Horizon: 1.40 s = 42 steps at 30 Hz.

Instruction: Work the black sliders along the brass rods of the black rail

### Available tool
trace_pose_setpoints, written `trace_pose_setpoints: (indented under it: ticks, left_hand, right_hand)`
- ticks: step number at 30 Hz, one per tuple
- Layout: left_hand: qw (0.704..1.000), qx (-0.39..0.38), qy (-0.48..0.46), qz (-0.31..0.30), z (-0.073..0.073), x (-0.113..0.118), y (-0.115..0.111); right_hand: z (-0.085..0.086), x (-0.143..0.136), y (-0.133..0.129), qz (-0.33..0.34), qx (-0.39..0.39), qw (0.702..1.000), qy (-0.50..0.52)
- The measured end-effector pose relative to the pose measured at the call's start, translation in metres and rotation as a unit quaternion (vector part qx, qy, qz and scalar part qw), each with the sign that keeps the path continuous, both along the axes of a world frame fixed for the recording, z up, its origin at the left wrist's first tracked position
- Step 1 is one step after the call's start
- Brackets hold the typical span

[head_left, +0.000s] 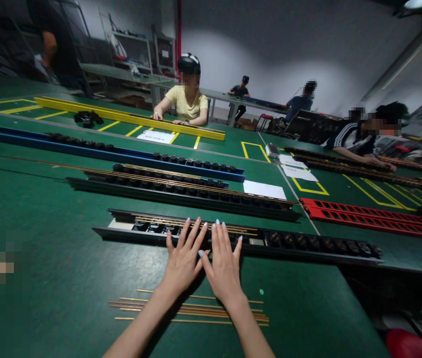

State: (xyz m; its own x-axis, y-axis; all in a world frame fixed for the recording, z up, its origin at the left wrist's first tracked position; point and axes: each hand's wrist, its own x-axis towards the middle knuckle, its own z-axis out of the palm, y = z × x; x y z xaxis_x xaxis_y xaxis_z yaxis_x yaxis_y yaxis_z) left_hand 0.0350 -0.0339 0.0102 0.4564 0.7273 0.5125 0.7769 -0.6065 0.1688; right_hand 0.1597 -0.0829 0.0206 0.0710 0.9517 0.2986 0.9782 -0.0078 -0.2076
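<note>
The left hand (185,257) and the right hand (224,266) are placed side by side over thin brass-coloured rods (154,219), which are laid lengthwise in the nearest black channel (128,238); in each grip the fingers are stretched forward, not curled; loose rods (199,312) are seen on the green bench (65,278), below the forearms.

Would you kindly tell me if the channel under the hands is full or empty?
Partly filled: black parts sit inside the channel, thin rods lie along it, and a pale stretch shows at its left end.
</note>
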Motion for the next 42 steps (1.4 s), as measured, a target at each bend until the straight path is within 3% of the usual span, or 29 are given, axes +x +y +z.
trace_pose_setpoints:
  ticks: [17,42]
  left_hand:
    - [1.000,0.002,-0.004,-0.002,-0.0020,0.0024,-0.0003]
    - [1.000,-0.015,0.004,-0.001,0.0019,0.0017,-0.0020]
  right_hand:
    - [0.0032,-0.0034,-0.0010,0.013,0.003,1.000,-0.025]
    - [0.0031,0.0004,-0.0007,-0.028,0.017,0.999,-0.020]
